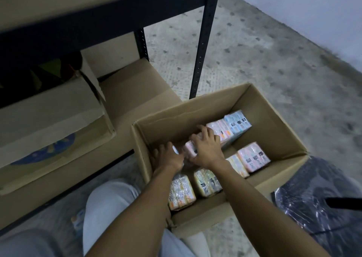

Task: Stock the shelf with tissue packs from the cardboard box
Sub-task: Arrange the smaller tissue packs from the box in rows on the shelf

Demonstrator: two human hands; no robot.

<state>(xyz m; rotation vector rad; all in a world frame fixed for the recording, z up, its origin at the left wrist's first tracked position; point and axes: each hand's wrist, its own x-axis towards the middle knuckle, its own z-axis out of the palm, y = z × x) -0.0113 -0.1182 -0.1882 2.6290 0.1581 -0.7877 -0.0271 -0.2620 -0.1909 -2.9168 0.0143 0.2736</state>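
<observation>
An open cardboard box (274, 123) stands on the floor before me, with several tissue packs inside. Both my hands reach into its left part. My left hand (168, 156) and my right hand (207, 147) grip a pink tissue pack (191, 149) between them, fingers curled over it. A pink and a blue pack (238, 124) lie behind my hands. Further packs sit lower in the box: a pink one (253, 156), a yellow one (205, 182) and an orange-white one (181, 192). The dark metal shelf (98, 21) rises at the upper left.
The shelf's low level holds an open carton (49, 107) and flat cardboard (137, 84). A shelf post (201, 56) stands just behind the box. A black plastic-wrapped object (321, 198) lies right of the box. My knee (109, 201) is near the box's left wall. Concrete floor spreads right.
</observation>
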